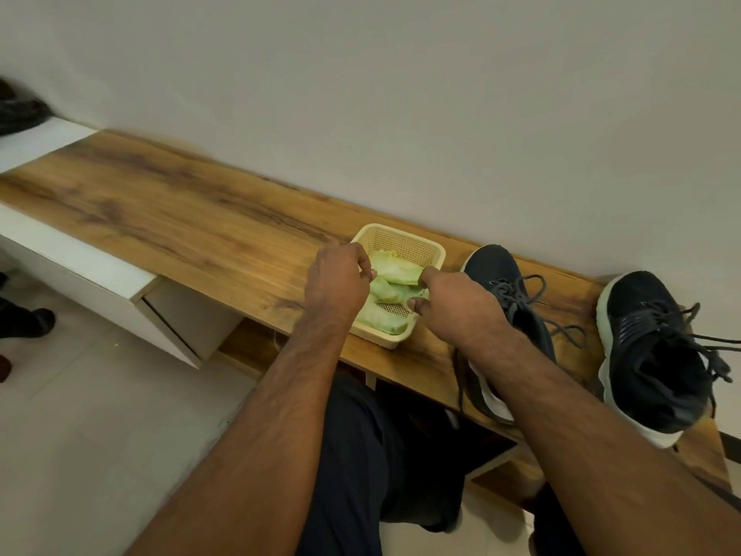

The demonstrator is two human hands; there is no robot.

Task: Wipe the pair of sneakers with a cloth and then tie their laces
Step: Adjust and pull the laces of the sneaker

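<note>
A pale green cloth (391, 290) lies crumpled in a small cream plastic basket (405, 240) on the wooden bench. My left hand (335, 284) pinches the cloth's left edge with curled fingers. At the cloth's right side, my right hand (453, 307) pinches it between thumb and forefinger. Two dark navy sneakers with white soles stand to the right. The nearer sneaker (503, 274) is partly hidden by my right forearm. The far sneaker (649, 347) sits at the bench's right end. Both have loose, untied grey laces.
The wooden bench top (180, 218) runs along a white wall, with a long bare stretch to the left of the basket. A white cabinet (80, 270) sits below its left part. Dark shoes (24, 321) stand on the tiled floor at far left.
</note>
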